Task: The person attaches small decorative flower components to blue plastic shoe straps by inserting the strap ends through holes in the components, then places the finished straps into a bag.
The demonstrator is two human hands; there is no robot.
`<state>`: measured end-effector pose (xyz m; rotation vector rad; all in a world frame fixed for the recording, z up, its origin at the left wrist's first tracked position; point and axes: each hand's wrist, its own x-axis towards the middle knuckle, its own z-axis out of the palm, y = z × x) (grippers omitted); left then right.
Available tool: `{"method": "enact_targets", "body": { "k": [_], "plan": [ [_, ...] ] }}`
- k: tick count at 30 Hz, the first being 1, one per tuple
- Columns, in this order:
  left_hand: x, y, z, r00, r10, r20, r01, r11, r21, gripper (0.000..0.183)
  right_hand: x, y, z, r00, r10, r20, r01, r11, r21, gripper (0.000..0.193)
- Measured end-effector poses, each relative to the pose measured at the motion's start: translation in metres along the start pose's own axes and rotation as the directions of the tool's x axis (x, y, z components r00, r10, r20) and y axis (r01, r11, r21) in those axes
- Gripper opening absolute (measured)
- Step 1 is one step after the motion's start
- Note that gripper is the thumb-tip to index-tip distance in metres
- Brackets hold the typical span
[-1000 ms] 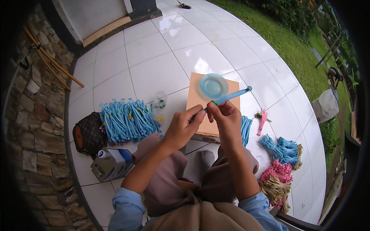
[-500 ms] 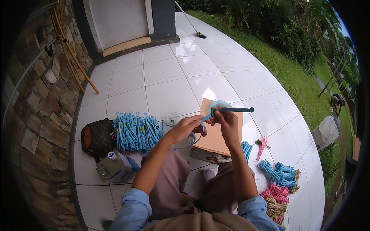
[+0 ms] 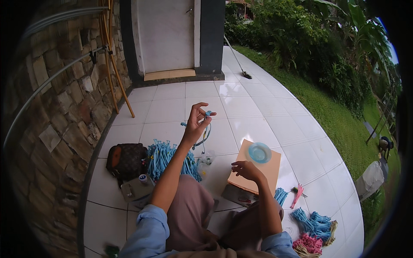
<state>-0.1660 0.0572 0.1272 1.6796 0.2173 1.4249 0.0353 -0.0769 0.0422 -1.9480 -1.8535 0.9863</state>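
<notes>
My left hand [image 3: 198,124] is raised over the tiled floor, its fingers closed on a thin light-blue strap [image 3: 206,136] with small knob-like ends. Part of the strap curls down below the hand. My right hand [image 3: 248,170] hovers above the near left part of a cardboard sheet [image 3: 272,160], fingers apart, with nothing visible in them. On that sheet, beyond the right hand, sits a round translucent blue dish [image 3: 260,152]. To the left of my knees lies a large heap of similar light-blue straps [image 3: 168,161].
A brown bag [image 3: 127,161] and a plastic jerrycan [image 3: 137,189] stand left of the heap. Right of the cardboard lie pink strips [image 3: 297,195], blue bundles [image 3: 317,225] and a pink bundle [image 3: 307,244]. Bamboo poles [image 3: 120,88] lean on the stone wall; a broom [image 3: 245,74] is farther off.
My left hand has lifted away from the right, carrying the strap. The right hand has let go and dropped back over the cardboard. The view has tilted up, showing more of the door.
</notes>
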Motion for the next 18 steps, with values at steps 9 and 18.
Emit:
{"method": "enact_targets", "body": {
  "k": [9, 18],
  "plan": [
    [-0.022, -0.07, -0.051, 0.971, -0.163, -0.174, 0.184, 0.977, 0.109, 0.035, 0.116, -0.092, 0.076, 0.823, -0.414, -0.39, 0.564, 0.684, 0.463, 0.067],
    [-0.199, -0.148, -0.136, 0.667, -0.509, -0.544, 0.722, 0.261, 0.641, 0.043, 0.221, -0.002, 0.229, 0.965, 0.2, -0.168, -0.027, 0.718, 0.696, 0.023]
  ]
}}
